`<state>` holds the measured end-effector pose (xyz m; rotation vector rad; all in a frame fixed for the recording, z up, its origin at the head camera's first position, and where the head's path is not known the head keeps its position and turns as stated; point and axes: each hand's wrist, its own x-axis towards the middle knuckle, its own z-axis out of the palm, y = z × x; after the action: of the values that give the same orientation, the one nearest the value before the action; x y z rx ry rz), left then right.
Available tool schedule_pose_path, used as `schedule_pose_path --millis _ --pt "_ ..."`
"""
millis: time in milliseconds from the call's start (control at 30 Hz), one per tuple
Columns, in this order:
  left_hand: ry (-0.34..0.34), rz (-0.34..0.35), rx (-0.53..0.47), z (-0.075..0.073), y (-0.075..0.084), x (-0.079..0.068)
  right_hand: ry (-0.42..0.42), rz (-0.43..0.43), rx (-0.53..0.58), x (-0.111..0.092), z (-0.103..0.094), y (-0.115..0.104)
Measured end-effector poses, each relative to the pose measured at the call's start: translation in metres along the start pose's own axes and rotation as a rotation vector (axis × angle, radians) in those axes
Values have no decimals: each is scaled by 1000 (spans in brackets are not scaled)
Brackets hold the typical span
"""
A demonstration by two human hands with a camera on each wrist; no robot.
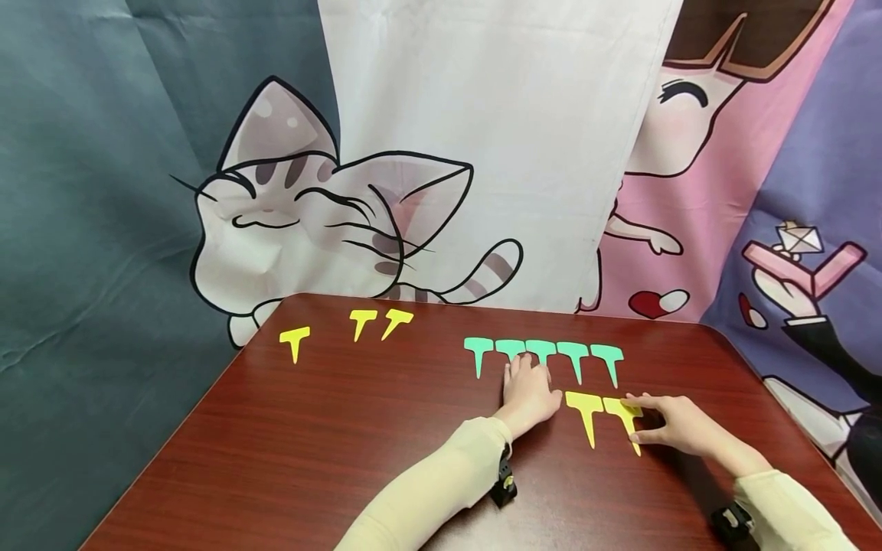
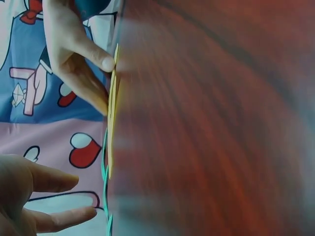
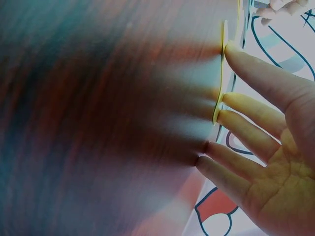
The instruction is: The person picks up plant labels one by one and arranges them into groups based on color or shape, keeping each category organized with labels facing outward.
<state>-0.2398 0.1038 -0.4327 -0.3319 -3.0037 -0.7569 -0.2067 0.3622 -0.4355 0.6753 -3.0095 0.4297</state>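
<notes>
Seemingly, green row complete and yellow row part-laid

The right-hand grip [image 1: 678, 425] is spread, its fingers nearly straight. Its thumb touches the stem of a thin, flat, yellow T-shaped tag [image 1: 622, 409], apparently plastic, while the index and middle fingertips rest at its crossbar. Beside it, the other two fingertips reach down to the dark reddish-brown, wood-grained worktop [image 1: 344, 436]. Whether this tag lies fully flat or is slightly lifted, I cannot tell.

Just left of that grip lies a second yellow T-shaped tag [image 1: 585, 405], its crossbar almost touching the first one's and its stem pointing to the near side.

Farther left and a little beyond sits the left-hand grip [image 1: 530, 394], thumb and fingers apart, pinching nothing that shows. Its fingertips cover part of the row of five sea-green T-shaped tags [image 1: 541, 347]; contact is unclear. That row runs just beyond the left-hand grip, crossbars side by side, and looks done.

Well beyond and left of both grips, three loose yellow T-shaped tags remain: two near each other [image 1: 362, 316] [image 1: 397, 317], and one [image 1: 295, 337] farther left. By my reading, two of five yellow tags are placed, the right-hand one perhaps needing straightening, and these three are left to bring over.
</notes>
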Motion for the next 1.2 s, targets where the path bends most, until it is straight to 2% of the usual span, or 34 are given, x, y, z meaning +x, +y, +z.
schedule_pose_path --millis 200,433,767,1200 --pt "45 32 62 -10 -14 2 -2 -3 -4 0 1 1" --pt "60 44 114 -23 -33 7 -10 15 11 1 -1 0" --pt "56 18 101 -38 -65 18 9 -9 -7 0 0 -1" --pt "99 -10 86 -58 -110 30 10 -2 -7 0 1 1"
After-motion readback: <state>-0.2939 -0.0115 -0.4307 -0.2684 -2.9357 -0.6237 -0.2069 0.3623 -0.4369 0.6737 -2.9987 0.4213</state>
